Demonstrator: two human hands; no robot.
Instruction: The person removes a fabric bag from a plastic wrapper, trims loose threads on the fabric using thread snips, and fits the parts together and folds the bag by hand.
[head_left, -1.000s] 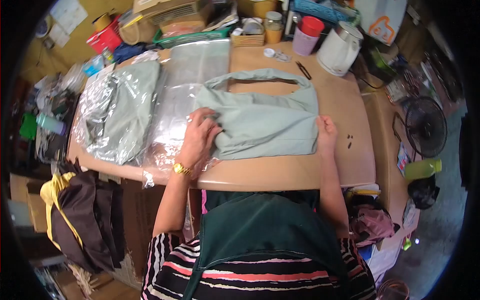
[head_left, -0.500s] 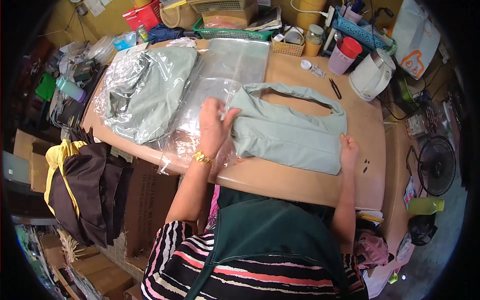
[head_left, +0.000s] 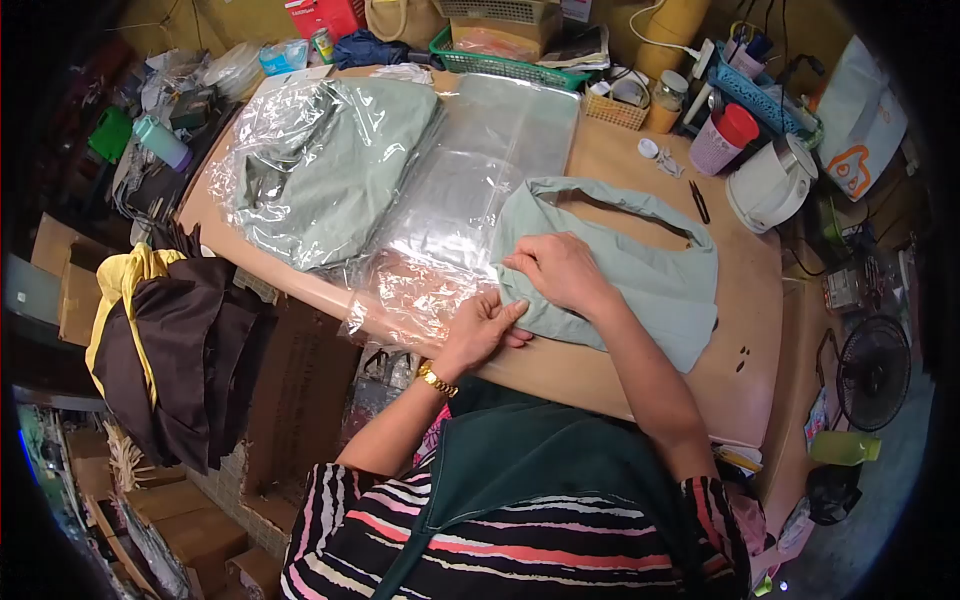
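Note:
A pale green cloth bag (head_left: 640,290) with a wide looped strap lies flat on the table in front of me. My left hand (head_left: 485,328), with a gold watch on its wrist, pinches the bag's lower left corner between thumb and fingers. My right hand (head_left: 562,270) reaches across the bag with fingers curled, gripping fabric near its left edge. Left of my hands lie flat clear plastic sleeves (head_left: 480,140), crumpled at the near end. Farther left, similar green cloth (head_left: 370,150) sits inside clear plastic.
Small black scissors or snips (head_left: 699,202) lie beyond the bag, near a white kettle (head_left: 770,185). Baskets, a jar (head_left: 667,100) and a red cup (head_left: 737,125) line the back edge. Dark folded cloth (head_left: 180,340) is piled at the left, and a black fan (head_left: 872,372) stands right.
My right hand has moved from the bag's right edge across to its left side. My left hand has come down to the lower left corner. The view has shifted slightly.

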